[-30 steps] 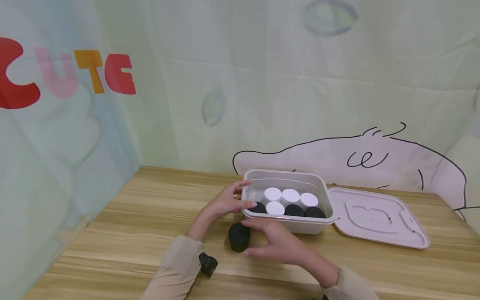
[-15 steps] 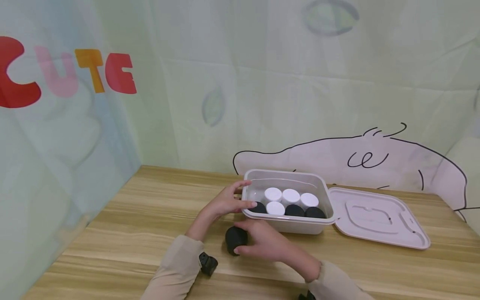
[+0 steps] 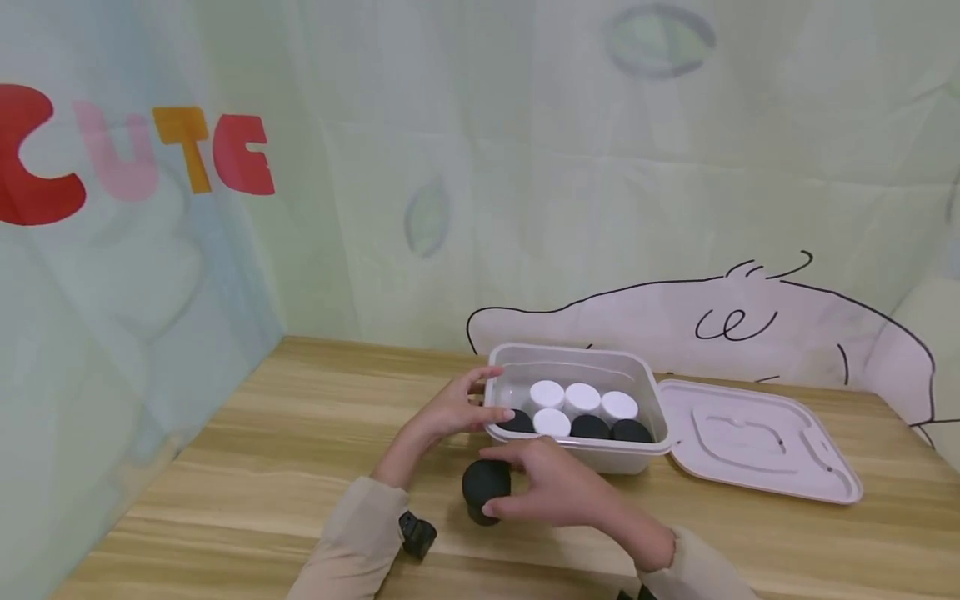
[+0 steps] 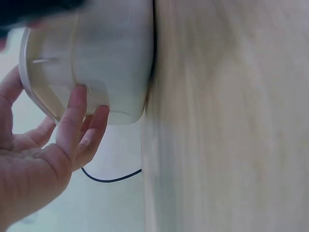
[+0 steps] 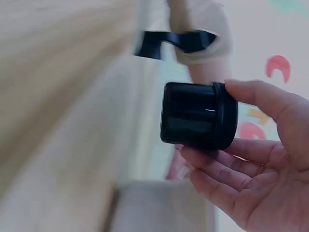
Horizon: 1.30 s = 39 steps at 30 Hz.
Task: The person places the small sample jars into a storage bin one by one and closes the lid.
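My right hand pinches a small black lidded jar by its lid, in front of the storage box. In the right wrist view the jar is held clear of the table, thumb on one side and fingers on the other. My left hand holds the left end of the light grey storage box, thumb over the rim. Its fingers press the outer wall in the left wrist view. Inside the box stand several white-topped jars and black-topped jars, with room at the back left.
The box's pale lid lies on the wooden table right of the box. A printed cloth hangs along the back and left of the table. A black wrist device sits on the left sleeve.
The right hand has closed round the black jar and raised it from the table, tilting it on the way. The left hand keeps its hold on the box.
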Available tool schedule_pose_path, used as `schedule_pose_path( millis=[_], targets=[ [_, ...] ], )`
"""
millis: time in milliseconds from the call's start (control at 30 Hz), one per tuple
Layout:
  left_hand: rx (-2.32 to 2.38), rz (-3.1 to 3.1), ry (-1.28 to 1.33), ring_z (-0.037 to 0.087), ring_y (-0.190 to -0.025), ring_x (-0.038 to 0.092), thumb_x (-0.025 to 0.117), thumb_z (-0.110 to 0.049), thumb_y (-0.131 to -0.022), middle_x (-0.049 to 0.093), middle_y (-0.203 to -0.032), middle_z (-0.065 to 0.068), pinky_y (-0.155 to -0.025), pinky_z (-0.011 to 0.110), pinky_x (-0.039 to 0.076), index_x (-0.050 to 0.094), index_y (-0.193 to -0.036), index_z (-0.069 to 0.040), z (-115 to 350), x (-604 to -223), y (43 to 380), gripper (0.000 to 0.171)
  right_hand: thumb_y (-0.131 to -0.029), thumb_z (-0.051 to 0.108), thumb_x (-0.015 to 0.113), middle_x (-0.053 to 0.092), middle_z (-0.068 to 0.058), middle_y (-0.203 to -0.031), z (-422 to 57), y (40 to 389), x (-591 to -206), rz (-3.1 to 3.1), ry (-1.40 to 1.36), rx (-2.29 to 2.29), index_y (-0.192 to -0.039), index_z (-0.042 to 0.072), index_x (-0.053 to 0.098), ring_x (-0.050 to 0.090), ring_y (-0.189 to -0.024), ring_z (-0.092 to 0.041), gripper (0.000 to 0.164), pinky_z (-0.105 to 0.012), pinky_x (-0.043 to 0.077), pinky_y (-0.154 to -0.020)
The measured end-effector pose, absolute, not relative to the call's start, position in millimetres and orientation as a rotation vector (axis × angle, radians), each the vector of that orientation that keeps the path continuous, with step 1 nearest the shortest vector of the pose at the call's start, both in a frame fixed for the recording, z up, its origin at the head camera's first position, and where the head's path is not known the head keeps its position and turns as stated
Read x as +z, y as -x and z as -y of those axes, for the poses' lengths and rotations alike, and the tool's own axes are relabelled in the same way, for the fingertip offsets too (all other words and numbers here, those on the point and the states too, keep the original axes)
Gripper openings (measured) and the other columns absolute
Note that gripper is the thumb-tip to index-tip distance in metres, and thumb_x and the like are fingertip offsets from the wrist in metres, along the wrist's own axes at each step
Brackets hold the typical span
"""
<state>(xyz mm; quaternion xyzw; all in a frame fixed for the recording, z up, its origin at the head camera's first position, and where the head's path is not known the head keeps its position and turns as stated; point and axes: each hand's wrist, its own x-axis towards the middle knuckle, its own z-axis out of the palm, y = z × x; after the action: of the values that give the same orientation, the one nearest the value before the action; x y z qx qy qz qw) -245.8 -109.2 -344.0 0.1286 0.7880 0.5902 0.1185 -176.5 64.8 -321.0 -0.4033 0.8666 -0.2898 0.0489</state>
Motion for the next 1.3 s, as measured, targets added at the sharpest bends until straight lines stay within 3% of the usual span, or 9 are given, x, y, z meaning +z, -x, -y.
schedule_pose_path(
  millis=[133,433,800,1033,1233,1300],
  targets=[
    [1.739,-2.281,-0.39,0.03,-0.102,0.054,0.07,-0.013,-0.079,0.041,-0.131,0.028,-0.072,0.035,0.051,0.037,-0.137,-0.005,107,-347,243,0.068,-0.074,0.02,0.072,0.066,0.0,-0.099,-85,178,-305,-2.65,1.201,-1.021,-0.112,0.002,0.063,0.058,-0.084,-0.003,0.043,-0.024,0.048,-0.078],
    [1.746,-2.274,-0.359,0.035,-0.111,0.051,0.071,-0.011,-0.078,0.04,-0.132,0.027,-0.073,0.039,0.052,0.039,-0.136,-0.008,107,-355,242,0.066,-0.078,0.023,0.07,0.063,-0.014,-0.108,-113,217,-287,-2.853,0.807,-1.1,-0.118,-0.001,0.058,0.061,-0.096,-0.025,0.048,-0.042,0.047,-0.086],
    [1.771,-2.263,-0.351,0.036,-0.11,0.051,0.07,-0.012,-0.078,0.042,-0.129,0.029,-0.072,0.037,0.051,0.038,-0.137,-0.008,111,-355,240,0.067,-0.08,0.02,0.068,0.062,-0.019,-0.11,-88,266,-287,-2.872,0.691,-0.976,-0.12,-0.006,0.054,0.061,-0.094,-0.027,0.05,-0.035,0.051,-0.078],
    [1.737,-2.271,-0.321,0.039,-0.115,0.047,0.071,-0.014,-0.079,0.038,-0.134,0.028,-0.078,0.042,0.05,0.036,-0.138,-0.01,115,-354,241,0.069,-0.081,0.02,0.066,0.065,-0.013,-0.092,-69,284,-302,-2.845,0.78,-0.833,-0.108,-0.006,0.061,0.056,-0.075,-0.02,0.037,-0.028,0.047,-0.065],
    [1.735,-2.29,-0.293,0.038,-0.116,0.046,0.071,-0.014,-0.079,0.037,-0.134,0.029,-0.078,0.041,0.05,0.035,-0.138,-0.009,121,-355,242,0.07,-0.08,0.019,0.067,0.063,-0.017,-0.103,-59,292,-310,-2.859,0.778,-0.84,-0.113,-0.007,0.058,0.058,-0.087,-0.023,0.043,-0.033,0.048,-0.077],
    [1.74,-2.296,-0.275,0.037,-0.114,0.048,0.071,-0.014,-0.078,0.039,-0.133,0.028,-0.077,0.04,0.051,0.035,-0.138,-0.01,122,-355,241,0.07,-0.079,0.019,0.067,0.064,-0.016,-0.099,-56,294,-313,-2.847,0.798,-0.843,-0.11,-0.007,0.059,0.058,-0.084,-0.022,0.041,-0.032,0.048,-0.075]
  ],
)
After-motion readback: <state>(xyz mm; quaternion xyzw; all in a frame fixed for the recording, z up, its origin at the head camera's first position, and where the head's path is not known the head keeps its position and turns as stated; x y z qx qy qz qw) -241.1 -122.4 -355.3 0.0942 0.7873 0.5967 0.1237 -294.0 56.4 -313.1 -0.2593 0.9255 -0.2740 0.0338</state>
